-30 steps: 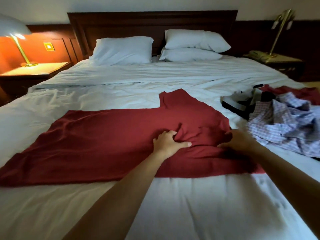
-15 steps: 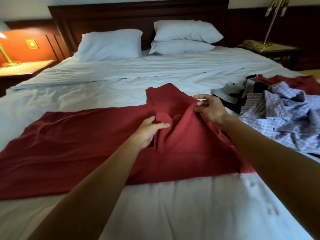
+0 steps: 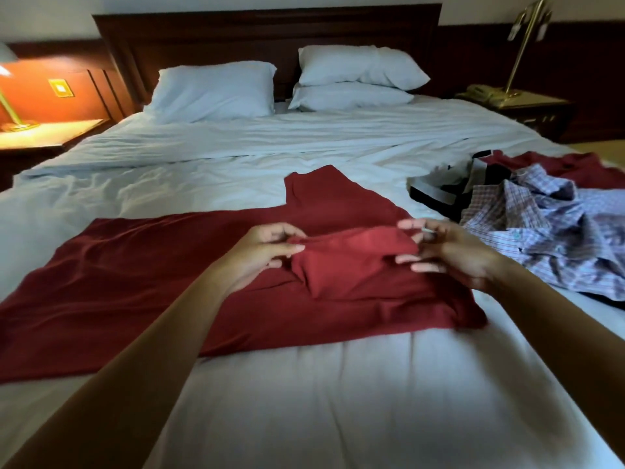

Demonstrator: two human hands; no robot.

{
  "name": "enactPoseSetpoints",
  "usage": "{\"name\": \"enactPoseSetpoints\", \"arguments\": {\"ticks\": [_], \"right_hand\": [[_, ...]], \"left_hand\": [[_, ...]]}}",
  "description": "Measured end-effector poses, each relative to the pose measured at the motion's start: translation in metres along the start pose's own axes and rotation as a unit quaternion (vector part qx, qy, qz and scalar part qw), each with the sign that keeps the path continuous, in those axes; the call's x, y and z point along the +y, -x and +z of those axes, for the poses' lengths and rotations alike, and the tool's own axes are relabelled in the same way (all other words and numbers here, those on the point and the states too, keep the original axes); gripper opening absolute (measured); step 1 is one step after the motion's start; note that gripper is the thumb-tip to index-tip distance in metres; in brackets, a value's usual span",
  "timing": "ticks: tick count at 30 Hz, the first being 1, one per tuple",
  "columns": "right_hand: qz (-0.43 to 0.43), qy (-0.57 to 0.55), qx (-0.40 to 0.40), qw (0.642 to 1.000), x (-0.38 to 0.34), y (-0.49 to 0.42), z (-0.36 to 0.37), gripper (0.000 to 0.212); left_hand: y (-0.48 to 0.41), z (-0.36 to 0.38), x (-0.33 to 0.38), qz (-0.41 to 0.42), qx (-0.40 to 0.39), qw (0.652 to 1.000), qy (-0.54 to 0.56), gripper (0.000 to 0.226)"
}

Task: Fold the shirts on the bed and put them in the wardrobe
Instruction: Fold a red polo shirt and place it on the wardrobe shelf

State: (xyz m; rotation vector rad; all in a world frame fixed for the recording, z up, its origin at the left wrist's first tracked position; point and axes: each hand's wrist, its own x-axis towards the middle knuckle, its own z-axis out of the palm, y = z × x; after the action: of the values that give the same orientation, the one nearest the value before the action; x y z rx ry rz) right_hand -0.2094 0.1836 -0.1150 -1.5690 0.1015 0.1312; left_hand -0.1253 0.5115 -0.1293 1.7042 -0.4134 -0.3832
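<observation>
Red cloth, thin and soft to the eye, makes up the red shirt (image 3: 152,275). It lies spread across the near half of the bed (image 3: 338,401), with its long left part flat and its right part lifted. I judge it light and limp. It will sag between two holds and keep no crease by itself, so it is better taken at the edges with the hands apart. The left hand (image 3: 260,255) pinches one end of the raised fold between thumb and curled fingers, and the right hand (image 3: 453,255) pinches the other end likewise. Just beside, on the right, lies a heap: a black and white garment (image 3: 436,194), a checked shirt (image 3: 554,242) and a dark red garment (image 3: 581,167) behind. A fold toward the right could catch this heap. No wardrobe is in view.
</observation>
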Motion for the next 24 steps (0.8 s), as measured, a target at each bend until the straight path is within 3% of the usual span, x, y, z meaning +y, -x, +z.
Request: {"name": "enactPoseSetpoints", "arguments": {"ticks": [2,4,7,9,11,13,16,19,22,24], "right_hand": [[0.045,0.045,-0.070,0.996,0.008,0.019,-0.008,0.052],[0.078,0.088,-0.066,0.991,0.015,0.028,-0.011,0.050],[0.077,0.115,0.087,0.987,0.018,0.027,0.001,0.026],[0.085,0.179,0.148,0.969,0.020,0.018,0.013,0.014],[0.093,0.298,0.135,0.940,0.021,0.008,0.023,0.035],[0.066,0.369,0.123,0.919,0.022,0.002,0.032,0.051],[0.013,0.321,0.157,0.934,0.027,-0.002,0.044,0.054],[-0.014,0.213,0.185,0.959,0.034,-0.005,0.047,0.050],[0.000,0.179,0.146,0.973,0.032,0.004,0.039,0.037],[0.019,0.189,0.122,0.974,0.031,0.012,0.030,0.030]], "left_hand": [[0.021,-0.005,-0.004,-0.028,-0.084,0.995,-0.053,0.029],[0.033,-0.006,-0.011,-0.073,-0.086,0.992,-0.059,0.033],[0.039,0.006,-0.015,-0.133,0.073,0.988,-0.020,0.007],[0.037,0.018,-0.015,-0.179,0.122,0.976,-0.027,0.026],[0.033,0.028,-0.015,-0.196,0.120,0.971,-0.065,0.045],[0.027,0.037,-0.014,-0.169,0.155,0.969,-0.092,0.050],[0.020,0.043,-0.016,-0.134,0.187,0.970,-0.080,0.055],[0.018,0.045,-0.015,-0.169,0.159,0.972,0.046,0.053],[0.030,0.039,-0.011,-0.188,0.115,0.970,0.102,0.041],[0.039,0.034,-0.012,-0.184,0.070,0.977,0.082,0.041]]}}
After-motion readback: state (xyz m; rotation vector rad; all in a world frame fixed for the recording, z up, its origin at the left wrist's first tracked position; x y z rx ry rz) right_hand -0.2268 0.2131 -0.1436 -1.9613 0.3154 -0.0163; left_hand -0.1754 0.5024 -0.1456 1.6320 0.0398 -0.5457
